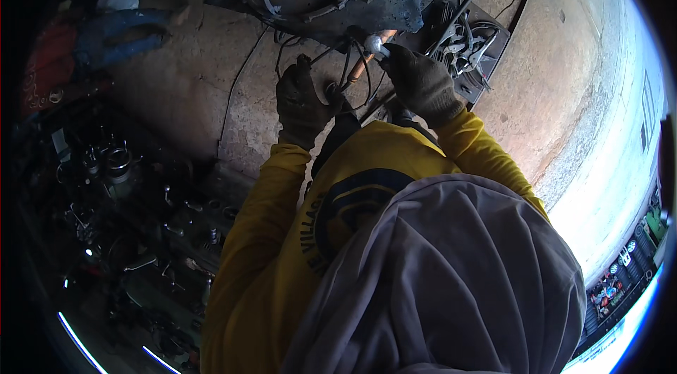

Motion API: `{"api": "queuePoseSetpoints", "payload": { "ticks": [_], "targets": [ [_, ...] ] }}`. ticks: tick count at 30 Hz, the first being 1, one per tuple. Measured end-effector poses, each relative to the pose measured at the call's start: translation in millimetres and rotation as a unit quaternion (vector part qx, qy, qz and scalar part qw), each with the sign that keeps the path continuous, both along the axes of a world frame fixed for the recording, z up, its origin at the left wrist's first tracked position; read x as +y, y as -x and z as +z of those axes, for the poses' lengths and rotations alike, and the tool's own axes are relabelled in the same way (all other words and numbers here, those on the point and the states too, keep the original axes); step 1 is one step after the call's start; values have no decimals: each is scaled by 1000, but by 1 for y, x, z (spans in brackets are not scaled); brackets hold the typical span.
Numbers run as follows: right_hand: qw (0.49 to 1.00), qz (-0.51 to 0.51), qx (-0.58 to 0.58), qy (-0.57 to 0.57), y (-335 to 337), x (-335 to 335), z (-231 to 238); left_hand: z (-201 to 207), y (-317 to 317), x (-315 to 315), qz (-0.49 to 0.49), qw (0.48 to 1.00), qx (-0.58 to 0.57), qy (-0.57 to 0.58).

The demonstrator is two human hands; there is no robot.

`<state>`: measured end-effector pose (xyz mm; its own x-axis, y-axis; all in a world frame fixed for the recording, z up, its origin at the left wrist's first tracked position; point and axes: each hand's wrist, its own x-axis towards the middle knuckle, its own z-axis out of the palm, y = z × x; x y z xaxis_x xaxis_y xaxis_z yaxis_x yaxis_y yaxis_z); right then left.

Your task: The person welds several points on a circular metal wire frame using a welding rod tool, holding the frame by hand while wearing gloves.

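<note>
My left hand (303, 106), in a dark work glove, is raised with its thumb apart from its fingers. It appears to hold nothing. My right hand (423, 85), gloved alike, is closed on a small pale, silvery piece (381, 51) whose kind I cannot make out. That piece lies against a copper-coloured rod (358, 71), which slants between my two hands below the edge of a dark metal bench (310, 4). Loops of thin black cable (367, 95) hang around the rod. My fingers hide part of the silvery piece.
A metal tray (479, 50) with tangled metal parts stands right of my right hand. A black cable (235, 88) trails over the concrete floor (197, 78). Dark machine parts and tools (120, 169) crowd the left. Another person in blue trousers (120, 35) is at upper left.
</note>
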<state>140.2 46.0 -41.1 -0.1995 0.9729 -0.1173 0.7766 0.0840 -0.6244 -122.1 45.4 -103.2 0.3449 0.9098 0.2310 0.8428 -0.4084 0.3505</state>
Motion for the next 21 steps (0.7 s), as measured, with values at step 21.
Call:
{"api": "queuePoseSetpoints", "payload": {
  "ticks": [21],
  "targets": [
    [981, 51, -147, -116, -76, 224, 14, 58, 7, 4, -40, 987, -89, -131]
  ]
}}
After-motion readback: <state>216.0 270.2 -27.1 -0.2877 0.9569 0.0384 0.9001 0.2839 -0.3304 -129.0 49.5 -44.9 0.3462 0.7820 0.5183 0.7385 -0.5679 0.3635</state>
